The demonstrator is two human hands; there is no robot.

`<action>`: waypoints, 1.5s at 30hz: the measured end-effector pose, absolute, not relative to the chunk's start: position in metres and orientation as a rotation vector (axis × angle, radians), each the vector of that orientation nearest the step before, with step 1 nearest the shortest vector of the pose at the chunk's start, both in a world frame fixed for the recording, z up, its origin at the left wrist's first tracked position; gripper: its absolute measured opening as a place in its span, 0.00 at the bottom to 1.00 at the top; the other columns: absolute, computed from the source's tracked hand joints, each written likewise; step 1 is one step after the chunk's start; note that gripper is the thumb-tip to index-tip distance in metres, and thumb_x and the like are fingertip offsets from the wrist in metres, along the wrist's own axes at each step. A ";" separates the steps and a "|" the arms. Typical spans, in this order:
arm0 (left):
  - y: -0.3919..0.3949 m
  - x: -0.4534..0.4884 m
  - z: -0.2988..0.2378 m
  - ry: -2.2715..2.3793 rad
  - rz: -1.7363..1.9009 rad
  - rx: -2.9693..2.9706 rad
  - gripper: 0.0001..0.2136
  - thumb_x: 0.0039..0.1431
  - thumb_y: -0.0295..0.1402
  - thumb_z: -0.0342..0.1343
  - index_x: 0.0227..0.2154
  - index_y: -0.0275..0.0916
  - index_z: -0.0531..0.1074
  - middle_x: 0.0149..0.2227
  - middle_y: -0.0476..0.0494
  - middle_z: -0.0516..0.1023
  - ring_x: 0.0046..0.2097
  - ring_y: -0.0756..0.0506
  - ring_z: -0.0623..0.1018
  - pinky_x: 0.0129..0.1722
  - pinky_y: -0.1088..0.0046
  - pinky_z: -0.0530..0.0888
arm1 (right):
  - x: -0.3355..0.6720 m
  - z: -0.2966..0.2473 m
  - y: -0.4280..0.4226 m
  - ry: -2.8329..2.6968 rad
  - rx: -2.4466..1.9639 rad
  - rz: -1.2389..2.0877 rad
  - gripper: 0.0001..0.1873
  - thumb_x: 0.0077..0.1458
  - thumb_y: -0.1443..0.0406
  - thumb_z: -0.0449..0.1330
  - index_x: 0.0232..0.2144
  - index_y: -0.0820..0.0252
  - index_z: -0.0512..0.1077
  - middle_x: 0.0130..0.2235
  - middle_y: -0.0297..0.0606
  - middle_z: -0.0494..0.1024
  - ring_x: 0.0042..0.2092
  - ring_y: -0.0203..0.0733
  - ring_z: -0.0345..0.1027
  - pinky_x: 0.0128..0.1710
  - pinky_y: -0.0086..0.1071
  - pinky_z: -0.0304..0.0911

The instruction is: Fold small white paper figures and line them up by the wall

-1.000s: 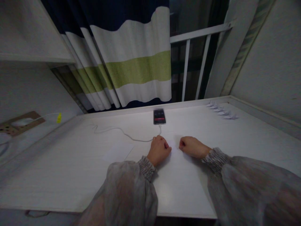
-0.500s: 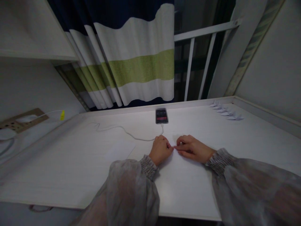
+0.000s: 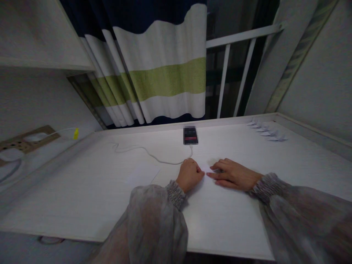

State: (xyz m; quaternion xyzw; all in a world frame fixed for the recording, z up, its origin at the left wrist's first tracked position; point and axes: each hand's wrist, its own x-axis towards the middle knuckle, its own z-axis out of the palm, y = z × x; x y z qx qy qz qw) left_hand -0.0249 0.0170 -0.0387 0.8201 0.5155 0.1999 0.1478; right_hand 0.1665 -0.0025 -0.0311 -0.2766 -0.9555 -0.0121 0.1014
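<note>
Between my hands lies a small piece of white paper, mostly covered and hard to tell from the white desk. My left hand is closed, its thumb and curled fingers pinching or pressing the paper's left side. My right hand lies low over the desk to the right, fingers stretched out and apart. Its fingertips point at the paper and are at or very near its right edge. Left of my left hand a flat sheet of white paper rests on the desk.
A phone-like device, its screen blurred, stands at the back with a white cable running left. Several folded white paper shapes line the far right corner. A power strip is at the left wall. A striped curtain hangs behind.
My right hand has slid a little to the right, away from my left hand, and its fingers have straightened. My left hand keeps its place. The whole view has shifted slightly.
</note>
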 end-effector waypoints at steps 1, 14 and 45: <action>0.017 -0.025 -0.038 1.485 0.571 2.355 0.06 0.44 0.30 0.53 0.18 0.34 0.71 0.28 0.44 0.72 0.35 0.47 0.69 0.40 0.69 0.65 | 0.166 -0.031 -0.003 -2.821 -0.818 -0.034 0.20 0.56 0.58 0.45 0.49 0.53 0.64 0.40 0.46 0.67 0.41 0.43 0.57 0.40 0.40 0.54; 0.015 -0.036 -0.029 1.307 0.642 2.164 0.10 0.48 0.36 0.51 0.21 0.34 0.71 0.26 0.47 0.70 0.30 0.51 0.69 0.32 0.74 0.66 | 0.166 -0.029 -0.006 -2.769 -0.914 0.070 0.18 0.55 0.62 0.48 0.47 0.54 0.66 0.38 0.45 0.65 0.38 0.41 0.59 0.38 0.37 0.55; 0.008 -0.019 -0.029 1.722 0.335 2.160 0.07 0.44 0.35 0.52 0.23 0.36 0.70 0.38 0.40 0.68 0.45 0.41 0.66 0.43 0.63 0.61 | 0.165 -0.031 -0.006 -2.742 -0.923 0.096 0.18 0.53 0.65 0.49 0.47 0.54 0.67 0.39 0.46 0.64 0.38 0.41 0.60 0.38 0.39 0.57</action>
